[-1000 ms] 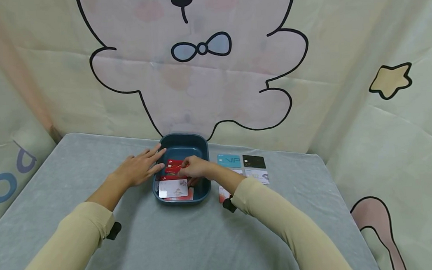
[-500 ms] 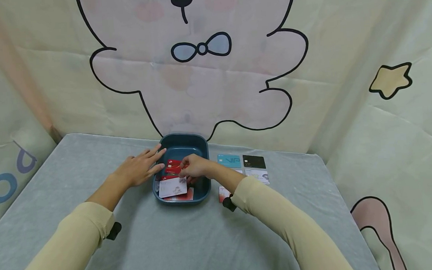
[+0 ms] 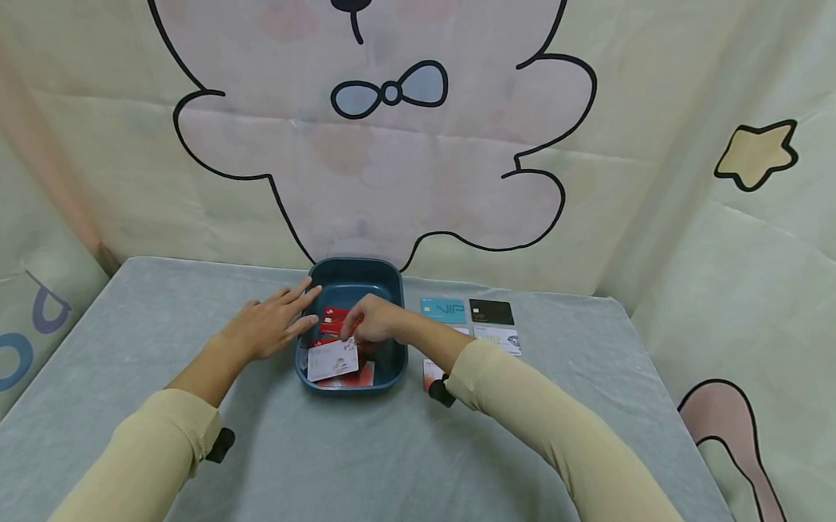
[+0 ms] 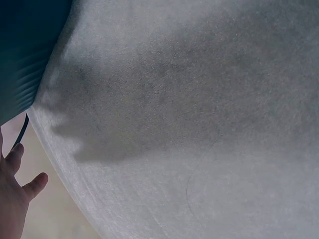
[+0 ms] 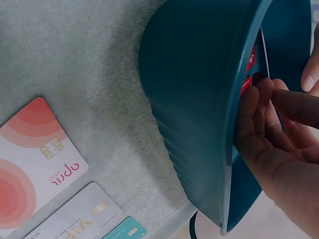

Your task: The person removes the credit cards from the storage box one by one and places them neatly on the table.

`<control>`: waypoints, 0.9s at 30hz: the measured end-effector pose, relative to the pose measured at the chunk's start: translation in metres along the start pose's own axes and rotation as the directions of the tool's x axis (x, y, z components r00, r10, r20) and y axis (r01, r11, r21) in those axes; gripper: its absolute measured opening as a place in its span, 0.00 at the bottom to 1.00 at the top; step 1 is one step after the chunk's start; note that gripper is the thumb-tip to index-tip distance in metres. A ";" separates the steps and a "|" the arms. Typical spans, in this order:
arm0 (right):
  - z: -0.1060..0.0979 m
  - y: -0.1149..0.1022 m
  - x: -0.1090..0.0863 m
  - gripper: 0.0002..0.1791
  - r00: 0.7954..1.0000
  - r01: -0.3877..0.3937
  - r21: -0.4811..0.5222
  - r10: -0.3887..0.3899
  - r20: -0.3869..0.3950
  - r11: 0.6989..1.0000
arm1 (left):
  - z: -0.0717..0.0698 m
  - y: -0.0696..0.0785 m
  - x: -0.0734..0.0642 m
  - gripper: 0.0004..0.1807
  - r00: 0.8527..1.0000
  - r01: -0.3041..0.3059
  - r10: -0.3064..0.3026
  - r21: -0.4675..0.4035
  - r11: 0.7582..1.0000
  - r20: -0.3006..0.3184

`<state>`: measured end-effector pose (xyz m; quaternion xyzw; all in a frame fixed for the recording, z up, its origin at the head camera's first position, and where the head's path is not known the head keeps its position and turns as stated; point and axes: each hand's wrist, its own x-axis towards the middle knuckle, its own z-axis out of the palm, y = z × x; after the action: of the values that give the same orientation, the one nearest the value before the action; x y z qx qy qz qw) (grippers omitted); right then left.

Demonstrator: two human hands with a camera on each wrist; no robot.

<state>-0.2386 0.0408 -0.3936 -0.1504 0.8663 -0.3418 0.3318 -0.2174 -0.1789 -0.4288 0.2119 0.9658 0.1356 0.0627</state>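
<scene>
A dark blue plastic bin stands at the far edge of the table, with several cards lying in its near half. My left hand rests with spread, straight fingers on the bin's left rim. My right hand reaches inside over the right rim. Its thumb and fingers pinch the upper right corner of a white card, which stands tilted. Red cards lie behind it, and a pale red card shows under its near edge. In the right wrist view, the white card's edge rises by the fingertips.
Right of the bin, cards lie in rows: a light blue VIP card, a black card, a white card with a grey print and a red-and-white card. My right forearm partly covers them. A printed cloth wall rises behind the table.
The right hand has moved slightly left and up, and now pinches the white card's corner. That card has tilted, uncovering more red beneath it. The left hand has stayed still.
</scene>
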 end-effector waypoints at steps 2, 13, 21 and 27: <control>0.000 0.000 0.000 0.10 1.000 0.010 0.002 -0.010 -0.004 1.000 | 0.000 0.000 0.000 0.34 1.000 0.000 0.000 0.001 1.000 0.001; -0.006 -0.001 -0.005 0.11 0.994 0.086 -0.071 -0.090 -0.054 0.994 | 0.000 0.001 0.001 0.34 1.000 0.006 -0.006 0.012 1.000 0.005; -0.022 -0.001 -0.017 0.09 0.990 0.122 -0.093 -0.128 -0.059 0.988 | 0.001 -0.001 0.002 0.35 1.000 0.018 -0.018 0.006 1.000 0.017; -0.044 0.007 -0.030 0.10 0.983 0.183 -0.062 -0.182 0.023 0.981 | 0.005 -0.003 0.005 0.36 1.000 0.022 -0.022 0.006 1.000 0.018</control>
<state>-0.2464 0.0820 -0.3602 -0.2429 0.8564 -0.3415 0.3015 -0.2219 -0.1784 -0.4343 0.2028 0.9679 0.1300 0.0720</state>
